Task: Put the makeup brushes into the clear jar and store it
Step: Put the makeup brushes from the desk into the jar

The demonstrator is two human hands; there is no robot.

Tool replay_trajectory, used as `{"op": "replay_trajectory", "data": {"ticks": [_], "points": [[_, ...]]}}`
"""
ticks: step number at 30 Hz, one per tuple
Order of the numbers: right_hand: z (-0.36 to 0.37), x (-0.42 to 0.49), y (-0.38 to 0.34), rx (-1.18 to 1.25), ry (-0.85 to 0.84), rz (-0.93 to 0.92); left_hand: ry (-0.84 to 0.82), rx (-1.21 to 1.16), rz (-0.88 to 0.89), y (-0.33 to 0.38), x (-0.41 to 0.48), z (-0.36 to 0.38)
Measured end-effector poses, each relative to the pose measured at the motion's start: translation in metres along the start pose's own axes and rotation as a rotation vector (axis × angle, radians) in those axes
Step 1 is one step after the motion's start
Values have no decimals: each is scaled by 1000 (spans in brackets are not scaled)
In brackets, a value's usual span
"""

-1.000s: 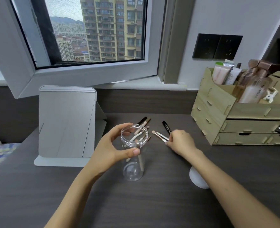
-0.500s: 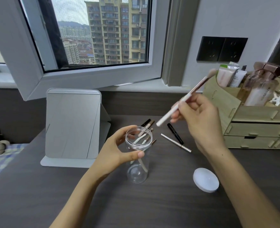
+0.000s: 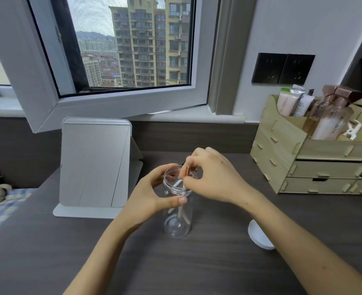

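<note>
Left-hand grip (image 3: pixel 152 192): thumb and fingers curled around the neck of the clear jar (image 3: pixel 177 209), closed on it just below the rim. Right-hand grip (image 3: pixel 211 177): fingertips pinched on a makeup brush (image 3: pixel 185 173) with a rose-gold ferrule, held at the jar mouth; its white handle runs down inside the jar.

The jar is a transparent plastic cylinder with a ridged, threaded neck, standing upright near the middle of the dark wood-grain surface (image 3: pixel 133 262). Other pale handles lean inside it; their number cannot be told. A round white lid (image 3: pixel 258 235) lies on the surface towards its right edge, partly hidden by the right forearm.

A grey folding stand mirror (image 3: pixel 95 165) stands towards the rear left of the surface. At the rear right corner is a light plywood organiser (image 3: pixel 303 167) with slotted tab joints and drawers, holding squeeze tubes (image 3: pixel 286 103) and a rose-gold-capped pump bottle (image 3: pixel 329 120). The bottle bears vertical lettering, too small to read. Black wall sockets (image 3: pixel 282 69) are above it.
</note>
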State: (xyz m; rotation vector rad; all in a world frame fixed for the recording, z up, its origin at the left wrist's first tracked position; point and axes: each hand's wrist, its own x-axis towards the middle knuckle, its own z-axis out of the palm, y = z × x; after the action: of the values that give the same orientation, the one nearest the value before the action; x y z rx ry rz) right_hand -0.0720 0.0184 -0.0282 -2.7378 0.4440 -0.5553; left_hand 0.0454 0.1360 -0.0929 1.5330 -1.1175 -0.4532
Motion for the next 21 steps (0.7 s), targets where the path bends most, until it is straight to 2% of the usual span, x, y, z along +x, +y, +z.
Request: {"op": "replay_trajectory", "data": {"ticks": [1, 3, 4, 5, 7, 9, 13, 16, 18, 19, 21], "points": [[-3, 0, 2, 132, -41, 21, 1, -7, 0, 0, 0, 0], [-12, 1, 11, 572, -40, 99, 19, -25, -4, -2, 0, -1], [-14, 3, 21, 724, 29, 167, 30, -36, -10, -4, 0, -2], [-13, 6, 34, 735, 116, 246, 39, -44, -15, -5, -1, -4], [2, 14, 69, 372, 206, 399, 47, -50, -19, -6, -2, -6], [26, 17, 99, -21, 93, 504, 50, -55, -19, -7, -3, -8], [64, 18, 126, -346, -147, 521, 57, -54, -23, -5, -3, -9], [77, 20, 128, -419, -182, 489, 56, -51, -29, -4, -4, -9], [77, 20, 125, -379, -175, 496, 55, -47, -31, -4, -6, -9], [73, 20, 124, -311, -145, 508, 56, -48, -33, -4, -6, -9], [57, 19, 115, -56, 31, 532, 56, -54, -32, -4, -7, -9]]}}
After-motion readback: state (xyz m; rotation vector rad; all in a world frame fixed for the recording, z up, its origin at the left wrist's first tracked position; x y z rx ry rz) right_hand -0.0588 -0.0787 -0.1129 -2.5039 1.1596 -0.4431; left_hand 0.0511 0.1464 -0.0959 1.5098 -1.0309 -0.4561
